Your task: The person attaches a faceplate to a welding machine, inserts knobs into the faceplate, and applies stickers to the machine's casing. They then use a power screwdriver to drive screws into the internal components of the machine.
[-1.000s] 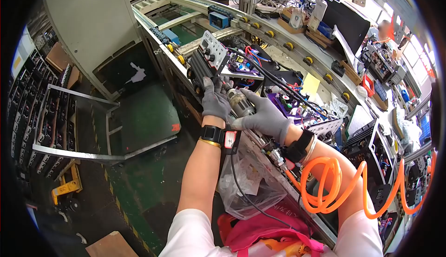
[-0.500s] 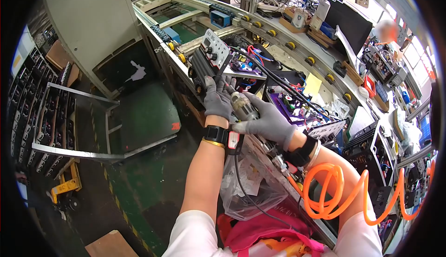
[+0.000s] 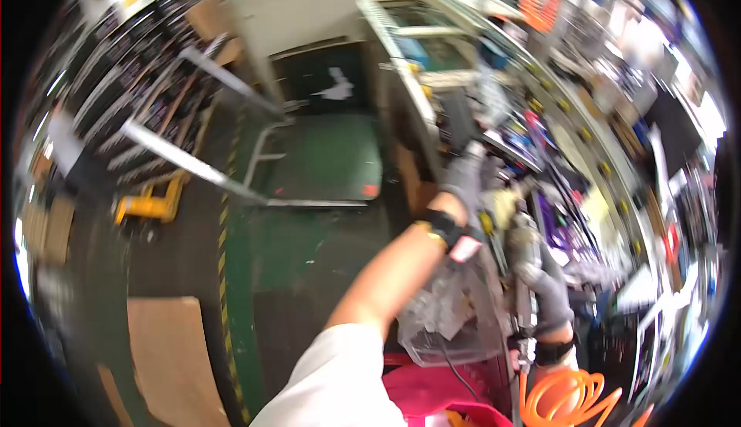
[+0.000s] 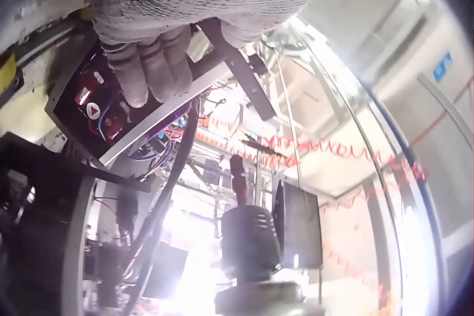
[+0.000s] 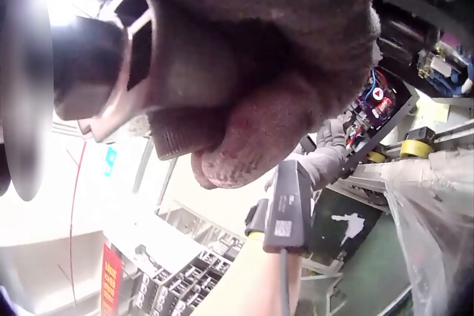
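My gloved left hand (image 3: 465,178) is at the near end of a dark electronics chassis (image 3: 460,118). In the left wrist view its fingers (image 4: 159,71) bend over the chassis edge, across a dark board with red parts, beside a black bracket (image 4: 252,82). My gloved right hand (image 3: 549,292) grips an air screwdriver (image 3: 526,253), its bit pointing away from me and apart from the chassis. The driver's ribbed nose (image 4: 250,238) and reddish bit show below the left hand. In the right wrist view the curled right fingers (image 5: 259,131) wrap the driver's body (image 5: 189,71).
An orange coiled hose (image 3: 567,400) trails from the driver. A clear plastic bag (image 3: 448,323) hangs at the bench edge. Boards and wires crowd the bench to the right. On the left stand a metal-frame cart (image 3: 174,153), a yellow jack (image 3: 147,207) and cardboard (image 3: 174,357).
The head view has swung left and blurred. My right hand has drawn the driver away from the left hand, back toward my body. The left hand stays by the chassis.
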Tool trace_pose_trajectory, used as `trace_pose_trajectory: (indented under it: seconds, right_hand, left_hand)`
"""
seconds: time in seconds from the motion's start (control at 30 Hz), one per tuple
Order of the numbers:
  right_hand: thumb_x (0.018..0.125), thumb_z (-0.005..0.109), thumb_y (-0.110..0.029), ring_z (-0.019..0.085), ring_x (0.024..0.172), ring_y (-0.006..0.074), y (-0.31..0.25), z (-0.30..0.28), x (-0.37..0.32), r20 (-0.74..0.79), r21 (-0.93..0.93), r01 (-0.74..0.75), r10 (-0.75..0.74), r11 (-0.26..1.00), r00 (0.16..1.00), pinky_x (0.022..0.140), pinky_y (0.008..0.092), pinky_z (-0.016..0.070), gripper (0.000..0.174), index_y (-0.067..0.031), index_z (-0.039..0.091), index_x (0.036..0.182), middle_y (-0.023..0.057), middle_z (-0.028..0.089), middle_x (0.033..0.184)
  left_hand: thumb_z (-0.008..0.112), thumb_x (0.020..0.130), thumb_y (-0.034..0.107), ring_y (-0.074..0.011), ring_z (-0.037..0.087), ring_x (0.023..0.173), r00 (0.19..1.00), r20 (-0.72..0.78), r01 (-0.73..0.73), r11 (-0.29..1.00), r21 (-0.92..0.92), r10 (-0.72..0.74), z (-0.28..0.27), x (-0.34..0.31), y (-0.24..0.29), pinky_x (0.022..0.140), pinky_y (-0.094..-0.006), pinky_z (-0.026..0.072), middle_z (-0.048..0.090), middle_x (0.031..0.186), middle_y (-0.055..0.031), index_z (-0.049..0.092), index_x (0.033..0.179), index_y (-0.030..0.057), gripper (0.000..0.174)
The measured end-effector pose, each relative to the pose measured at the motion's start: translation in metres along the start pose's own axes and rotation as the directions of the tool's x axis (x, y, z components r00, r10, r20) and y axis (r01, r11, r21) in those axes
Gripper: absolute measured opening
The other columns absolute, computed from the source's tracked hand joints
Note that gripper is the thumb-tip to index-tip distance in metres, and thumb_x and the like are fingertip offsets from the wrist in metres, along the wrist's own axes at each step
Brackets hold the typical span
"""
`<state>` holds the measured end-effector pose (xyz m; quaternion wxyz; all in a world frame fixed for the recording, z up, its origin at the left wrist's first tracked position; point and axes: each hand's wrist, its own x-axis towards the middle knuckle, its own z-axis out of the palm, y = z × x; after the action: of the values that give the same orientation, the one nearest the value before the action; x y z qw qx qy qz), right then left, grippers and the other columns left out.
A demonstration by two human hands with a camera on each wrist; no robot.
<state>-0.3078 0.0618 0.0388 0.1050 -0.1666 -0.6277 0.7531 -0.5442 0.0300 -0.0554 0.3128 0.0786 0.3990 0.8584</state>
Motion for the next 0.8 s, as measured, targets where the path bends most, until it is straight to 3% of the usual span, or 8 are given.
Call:
trace_pose_trajectory:
  seconds: [0.07, 0.1, 0.27, 0.43, 0.57, 0.63, 0.7, 0.8]
  right_hand:
    - [0.070, 0.071, -0.030, 0.057, 0.085, 0.0145, -0.010, -0.002, -0.019, 0.000, 0.047, -0.049, 0.049, 0.998, 0.999, 0.078, 0.0285, 0.0483, 0.079, 0.0018, 0.039, 0.135, 0.0065, 0.058, 0.100]
    - [0.069, 0.073, -0.030, 0.055, 0.096, 0.0147, -0.008, -0.006, -0.030, 0.051, 0.113, -0.097, 0.092, 0.989, 0.994, 0.087, 0.0294, 0.0449, 0.083, 0.0029, 0.037, 0.136, 0.0067, 0.056, 0.108]
    - [0.072, 0.080, -0.023, 0.044, 0.124, 0.0185, 0.039, -0.017, -0.082, 0.129, 0.336, -0.109, 0.069, 0.936, 0.989, 0.105, 0.0324, 0.0344, 0.095, 0.0006, 0.024, 0.145, 0.0108, 0.044, 0.136]
    - [0.072, 0.080, -0.039, 0.044, 0.122, 0.0189, 0.058, -0.036, -0.146, -0.022, 0.088, -0.140, 0.142, 0.986, 0.990, 0.104, 0.0311, 0.0347, 0.100, -0.0008, 0.025, 0.146, 0.0127, 0.047, 0.133]
    - [0.071, 0.078, -0.041, 0.044, 0.122, 0.0220, 0.061, -0.052, -0.174, -0.042, 0.107, -0.205, 0.210, 0.973, 0.977, 0.102, 0.0317, 0.0340, 0.102, 0.0017, 0.024, 0.146, 0.0168, 0.046, 0.133]
    - [0.070, 0.079, -0.040, 0.042, 0.123, 0.0218, 0.071, -0.055, -0.183, -0.086, 0.136, -0.177, 0.190, 0.975, 0.978, 0.104, 0.0314, 0.0313, 0.104, 0.0015, 0.023, 0.146, 0.0157, 0.045, 0.134]
    - [0.069, 0.080, -0.040, 0.041, 0.124, 0.0215, 0.060, -0.055, -0.185, -0.088, 0.084, -0.271, 0.278, 0.959, 0.957, 0.105, 0.0316, 0.0301, 0.105, 0.0026, 0.023, 0.146, 0.0151, 0.044, 0.135]
    - [0.069, 0.081, -0.040, 0.041, 0.124, 0.0210, 0.066, -0.055, -0.189, -0.091, 0.103, -0.303, 0.312, 0.947, 0.946, 0.105, 0.0313, 0.0303, 0.105, 0.0035, 0.024, 0.145, 0.0143, 0.044, 0.135]
  left_hand:
    - [0.056, 0.091, 0.043, -0.0244, 0.065, 0.081, 0.987, 0.156, 0.025, 0.998, 0.053, -0.033, 0.000, -0.003, -0.007, 0.075, -0.0355, 0.0536, 0.068, 0.095, -0.0116, 0.057, 0.114, 0.0033, 0.046]
    - [0.058, 0.090, 0.043, -0.0224, 0.065, 0.078, 0.996, 0.049, 0.065, 0.987, 0.146, -0.073, 0.015, -0.026, 0.009, 0.069, -0.0360, 0.0547, 0.068, 0.094, -0.0140, 0.055, 0.114, 0.0014, 0.048]
    - [0.054, 0.096, 0.029, -0.0113, 0.062, 0.060, 0.981, 0.192, -0.131, 0.813, 0.567, 0.025, 0.033, -0.059, 0.017, 0.052, -0.0235, 0.0510, 0.069, 0.085, -0.0119, 0.059, 0.108, 0.0024, 0.030]
    - [0.057, 0.094, 0.019, -0.0080, 0.058, 0.059, 0.926, 0.364, -0.246, 0.573, 0.782, -0.098, 0.030, -0.050, 0.000, 0.048, -0.0216, 0.0460, 0.067, 0.081, -0.0078, 0.059, 0.103, 0.0068, 0.015]
    - [0.063, 0.086, 0.019, -0.0152, 0.063, 0.067, 0.864, 0.462, -0.447, 0.115, 0.887, -0.198, 0.016, -0.014, -0.020, 0.063, -0.0303, 0.0502, 0.067, 0.088, -0.0089, 0.064, 0.102, 0.0035, 0.022]
    - [0.063, 0.084, 0.018, -0.0178, 0.063, 0.072, 0.858, 0.420, -0.456, -0.065, 0.887, -0.295, 0.017, 0.000, -0.031, 0.069, -0.0329, 0.0503, 0.067, 0.087, -0.0106, 0.065, 0.101, 0.0038, 0.022]
    - [0.065, 0.082, 0.018, -0.0222, 0.065, 0.078, 0.887, 0.212, -0.251, -0.042, 0.967, -0.411, 0.040, -0.006, -0.028, 0.072, -0.0344, 0.0504, 0.068, 0.089, -0.0128, 0.066, 0.100, 0.0046, 0.022]
    - [0.066, 0.081, 0.016, -0.0222, 0.065, 0.082, 0.894, 0.238, -0.329, -0.196, 0.924, -0.381, 0.036, 0.014, -0.036, 0.075, -0.0338, 0.0505, 0.068, 0.092, -0.0121, 0.065, 0.105, 0.0049, 0.026]
